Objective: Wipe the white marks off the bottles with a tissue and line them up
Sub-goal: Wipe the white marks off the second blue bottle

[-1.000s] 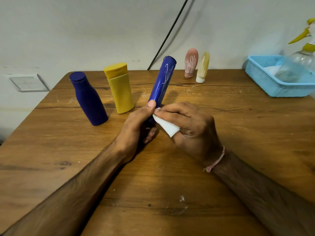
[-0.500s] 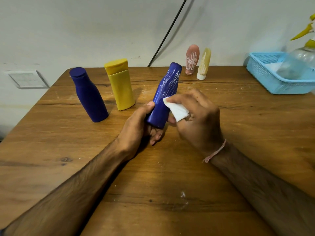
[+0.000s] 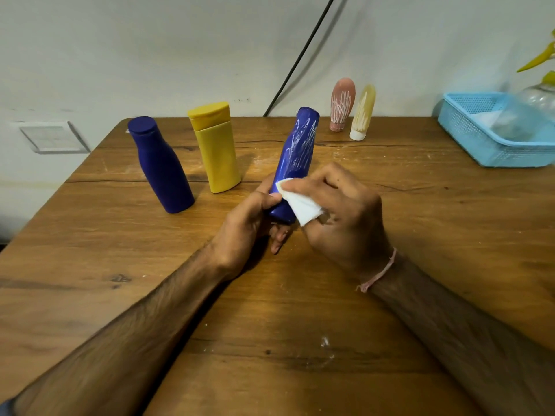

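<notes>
A blue bottle streaked with white marks stands tilted at the table's middle. My left hand grips its lower end. My right hand holds a folded white tissue pressed against the bottle's lower body. To the left stand a dark blue bottle and a yellow bottle, both without visible marks. At the back stand a pink bottle and a cream bottle, both with white scribbles.
A light blue plastic basket sits at the back right with a clear spray bottle in it. A black cable runs down the wall. The wooden table carries specks of white dust.
The bottle has turned so that its marked side faces me. My right hand with the tissue moved up along the bottle, then back down to its lower body.
</notes>
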Demonstrator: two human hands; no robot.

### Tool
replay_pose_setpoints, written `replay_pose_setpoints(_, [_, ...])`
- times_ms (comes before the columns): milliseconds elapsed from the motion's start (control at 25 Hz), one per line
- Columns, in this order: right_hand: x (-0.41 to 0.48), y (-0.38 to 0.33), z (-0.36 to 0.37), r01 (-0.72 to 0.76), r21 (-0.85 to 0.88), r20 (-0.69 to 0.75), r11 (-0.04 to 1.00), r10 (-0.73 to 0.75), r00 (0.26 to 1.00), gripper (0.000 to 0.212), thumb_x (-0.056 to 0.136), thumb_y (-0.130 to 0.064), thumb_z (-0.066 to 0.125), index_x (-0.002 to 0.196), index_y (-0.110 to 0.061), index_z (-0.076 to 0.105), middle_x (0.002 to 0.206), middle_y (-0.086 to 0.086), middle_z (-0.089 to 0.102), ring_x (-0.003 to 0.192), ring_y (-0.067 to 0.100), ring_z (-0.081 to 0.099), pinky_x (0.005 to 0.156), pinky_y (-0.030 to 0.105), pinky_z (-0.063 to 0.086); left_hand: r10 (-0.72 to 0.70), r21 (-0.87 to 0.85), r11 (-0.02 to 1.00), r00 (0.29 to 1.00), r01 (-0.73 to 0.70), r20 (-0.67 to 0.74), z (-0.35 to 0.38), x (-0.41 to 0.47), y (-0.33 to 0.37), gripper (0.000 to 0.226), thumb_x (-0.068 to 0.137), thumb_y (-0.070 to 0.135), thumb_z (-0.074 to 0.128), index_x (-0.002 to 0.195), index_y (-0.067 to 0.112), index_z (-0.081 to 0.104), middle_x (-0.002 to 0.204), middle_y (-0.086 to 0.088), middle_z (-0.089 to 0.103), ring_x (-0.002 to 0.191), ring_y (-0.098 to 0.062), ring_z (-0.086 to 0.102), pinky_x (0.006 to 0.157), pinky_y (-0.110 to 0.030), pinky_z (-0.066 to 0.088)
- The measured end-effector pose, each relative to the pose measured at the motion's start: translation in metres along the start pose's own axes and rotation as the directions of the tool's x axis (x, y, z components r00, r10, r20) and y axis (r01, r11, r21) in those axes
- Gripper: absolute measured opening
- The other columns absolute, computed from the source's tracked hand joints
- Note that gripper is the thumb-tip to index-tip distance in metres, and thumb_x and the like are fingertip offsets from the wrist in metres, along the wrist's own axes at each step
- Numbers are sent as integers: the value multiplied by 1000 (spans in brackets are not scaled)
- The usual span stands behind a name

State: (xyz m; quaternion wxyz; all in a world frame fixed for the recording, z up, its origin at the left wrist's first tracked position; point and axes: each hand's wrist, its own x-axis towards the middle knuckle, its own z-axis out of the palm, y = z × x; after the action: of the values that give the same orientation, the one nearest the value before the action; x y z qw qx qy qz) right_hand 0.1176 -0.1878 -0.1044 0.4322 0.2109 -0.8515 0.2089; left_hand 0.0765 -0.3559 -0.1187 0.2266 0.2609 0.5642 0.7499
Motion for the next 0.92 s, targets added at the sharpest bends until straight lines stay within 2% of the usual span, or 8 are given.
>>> replay_pose_setpoints(120, [3, 6, -3, -70, -13, -52, 997, 69, 996, 35, 76, 0, 83, 110, -1, 76, 95, 16, 68, 86, 21, 63, 69, 24, 52, 19, 59, 998, 1000, -20, 21, 6, -2, 2, 36, 92, 25, 35, 123, 12, 49, 72, 1, 59, 59, -20, 38, 51, -40, 23])
replay_pose_setpoints(240, [0, 0, -2, 8, 4, -10, 1000, -8, 1000, 31, 78, 1, 77, 109, 1, 76, 91, 17, 66, 84, 21, 61, 69, 24, 50, 16, 59, 998, 1000, -17, 4, 8, -1, 3, 35, 92, 24, 35, 121, 14, 51, 67, -2, 49, 57, -20, 34, 54, -48, 17])
replay_pose_setpoints(360, [4, 5, -5, -55, -44, -58, 998, 52, 997, 35, 77, 0, 81, 112, 0, 75, 93, 16, 67, 84, 24, 63, 70, 23, 49, -19, 87, 996, 1000, 20, -6, 7, 0, 1, 49, 91, 25, 36, 137, 11, 45, 69, 3, 58, 57, -17, 36, 56, -48, 16])
replay_pose_setpoints(440, [3, 7, -5, -71, -28, -58, 997, 70, 996, 32, 76, -3, 80, 108, 1, 76, 91, 16, 67, 83, 23, 62, 66, 25, 49, -18, 62, 998, 1000, 18, -10, 7, -1, 1, 43, 91, 26, 36, 130, 15, 49, 70, 3, 58, 57, -16, 37, 56, -48, 16])
replay_pose_setpoints(520, [0, 0, -3, 14, -5, -8, 1000, -15, 1000, 30, 79, -5, 72, 108, 2, 76, 89, 16, 67, 82, 23, 61, 67, 25, 48, -20, 14, 1000, 1000, 21, -22, 7, 0, 1, 34, 90, 26, 38, 119, 16, 53, 68, -1, 50, 57, -18, 35, 55, -46, 15])
replay_pose_setpoints(680, [4, 9, -7, -69, -48, -42, 996, 67, 997, 36, 75, -9, 79, 110, 0, 75, 93, 16, 67, 83, 23, 63, 67, 24, 49, -15, 24, 1000, 1000, 15, -1, 8, 1, 2, 46, 90, 24, 35, 131, 9, 49, 77, -9, 61, 55, -20, 34, 52, -45, 17])
replay_pose_setpoints(800, [0, 10, -8, -66, -33, -4, 997, 66, 998, 40, 69, -9, 85, 107, 1, 76, 92, 16, 68, 82, 26, 64, 63, 28, 51, -23, -16, 1000, 1000, 23, 1, 9, -1, 5, 42, 89, 24, 33, 124, 9, 52, 73, -6, 65, 54, -22, 35, 49, -40, 21])
replay_pose_setpoints(920, [5, 12, -8, -59, -69, -41, 996, 56, 998, 37, 73, -5, 79, 110, 0, 76, 92, 16, 67, 81, 25, 63, 67, 24, 47, -50, -41, 998, 999, 50, -4, 5, 0, 4, 42, 88, 26, 33, 121, 9, 54, 79, -18, 64, 52, -21, 35, 46, -37, 22])
